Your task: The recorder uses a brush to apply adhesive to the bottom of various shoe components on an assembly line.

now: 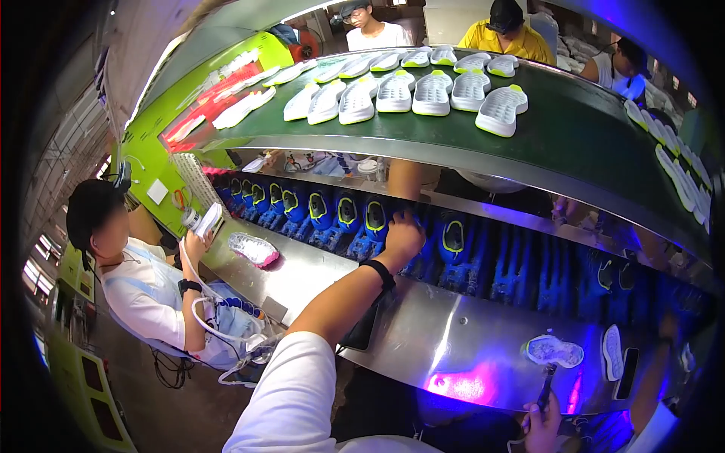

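My left hand (pixel 405 235) reaches out to the row of shoes on the lower blue-lit line. Its fingers are curled closed between two dark blue shoe uppers, a left one (pixel 375 217) and a right one (pixel 453 238), both with yellow-green collars. Whatever it grips is hidden. At the lower right, my right hand (pixel 542 424) is closed around a dark-handled brush (pixel 547 383), with a thin pale cord beside the hand. The brush tip is at the near edge of a white shoe sole (pixel 555 350) lying on the metal bench (pixel 423 332).
Another sole (pixel 612 352) and a phone (pixel 627 374) lie right of the brushed one. Above, a green belt (pixel 559 113) carries rows of white soles. A co-worker (pixel 147 279) at left holds a sole, near a pink-edged sole (pixel 254 249). Other people sit beyond the belt.
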The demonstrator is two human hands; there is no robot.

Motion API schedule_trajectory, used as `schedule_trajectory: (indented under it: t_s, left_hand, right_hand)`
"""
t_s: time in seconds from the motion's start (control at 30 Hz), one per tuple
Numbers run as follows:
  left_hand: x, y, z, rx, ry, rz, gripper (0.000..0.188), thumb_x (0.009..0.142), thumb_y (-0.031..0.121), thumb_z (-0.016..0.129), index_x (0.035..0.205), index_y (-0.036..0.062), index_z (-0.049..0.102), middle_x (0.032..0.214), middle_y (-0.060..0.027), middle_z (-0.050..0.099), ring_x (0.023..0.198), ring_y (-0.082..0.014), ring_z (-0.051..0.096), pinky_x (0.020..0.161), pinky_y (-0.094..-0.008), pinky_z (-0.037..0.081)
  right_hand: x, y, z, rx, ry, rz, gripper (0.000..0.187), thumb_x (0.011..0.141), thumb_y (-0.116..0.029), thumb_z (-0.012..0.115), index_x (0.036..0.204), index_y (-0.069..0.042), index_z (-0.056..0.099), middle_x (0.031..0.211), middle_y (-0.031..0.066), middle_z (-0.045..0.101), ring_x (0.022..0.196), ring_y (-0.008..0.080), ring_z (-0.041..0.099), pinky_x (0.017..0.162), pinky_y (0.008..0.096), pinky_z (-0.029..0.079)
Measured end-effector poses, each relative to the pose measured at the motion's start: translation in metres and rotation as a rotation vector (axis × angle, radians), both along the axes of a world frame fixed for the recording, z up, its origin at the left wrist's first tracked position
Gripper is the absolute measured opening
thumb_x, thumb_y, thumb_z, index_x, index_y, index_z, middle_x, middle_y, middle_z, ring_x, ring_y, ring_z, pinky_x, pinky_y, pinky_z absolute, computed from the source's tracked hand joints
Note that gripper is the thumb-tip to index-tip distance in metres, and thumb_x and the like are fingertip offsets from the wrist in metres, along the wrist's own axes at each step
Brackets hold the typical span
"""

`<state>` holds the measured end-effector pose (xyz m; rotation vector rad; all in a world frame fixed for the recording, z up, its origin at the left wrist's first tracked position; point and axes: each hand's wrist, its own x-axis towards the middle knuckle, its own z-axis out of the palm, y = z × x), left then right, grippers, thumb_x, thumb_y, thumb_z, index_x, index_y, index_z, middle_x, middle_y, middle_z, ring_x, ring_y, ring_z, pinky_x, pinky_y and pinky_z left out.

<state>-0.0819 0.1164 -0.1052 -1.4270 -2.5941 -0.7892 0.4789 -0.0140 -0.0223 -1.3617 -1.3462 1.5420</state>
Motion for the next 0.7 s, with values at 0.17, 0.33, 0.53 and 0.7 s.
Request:
schedule_trajectory:
  t_s: [0.17, 0.33, 0.53, 0.7]
  left_hand:
    - [-0.027, 0.001, -0.012, 0.035, 0.133, -0.023, 0.050, 0.087, 0.022, 0.063, 0.126, -0.0068, 0.052, 0.125, -0.0258, 0.055, 0.109, -0.0453, 0.057, 0.090, -0.0533, 0.051]
    - [-0.019, 0.013, -0.004, -0.086, 0.190, 0.090, 0.052, 0.086, 0.022, 0.063, 0.128, -0.0053, 0.051, 0.128, -0.0235, 0.054, 0.113, -0.0426, 0.056, 0.091, -0.0523, 0.051]
    - [0.080, 0.074, 0.032, -0.046, 0.108, -0.044, 0.050, 0.090, 0.034, 0.063, 0.129, 0.0036, 0.057, 0.126, -0.0232, 0.060, 0.120, -0.0414, 0.059, 0.099, -0.0538, 0.050]
    - [-0.018, 0.067, -0.003, -0.204, -0.023, -0.027, 0.054, 0.074, 0.029, 0.078, 0.124, 0.0104, 0.067, 0.112, -0.0186, 0.070, 0.096, -0.0427, 0.071, 0.080, -0.0482, 0.060]
  right_hand:
    - [0.006, -0.013, 0.023, -0.039, -0.068, 0.044, 0.027, 0.102, -0.006, 0.060, 0.128, -0.004, 0.060, 0.085, -0.0006, 0.064, 0.060, 0.0033, 0.049, 0.051, 0.0186, 0.037]
    - [0.029, -0.030, -0.006, -0.051, -0.056, -0.019, 0.025, 0.104, -0.013, 0.057, 0.128, -0.005, 0.059, 0.083, -0.0008, 0.062, 0.060, 0.0039, 0.050, 0.050, 0.0184, 0.037]
    - [0.030, -0.034, -0.013, 0.002, 0.033, -0.088, 0.037, 0.104, -0.013, 0.058, 0.139, -0.005, 0.052, 0.086, 0.0003, 0.063, 0.060, 0.0043, 0.050, 0.050, 0.0187, 0.038]
    - [0.005, -0.011, 0.001, 0.083, 0.071, -0.084, 0.050, 0.098, -0.008, 0.060, 0.146, -0.002, 0.046, 0.091, 0.0067, 0.068, 0.058, 0.0062, 0.054, 0.046, 0.0215, 0.039]
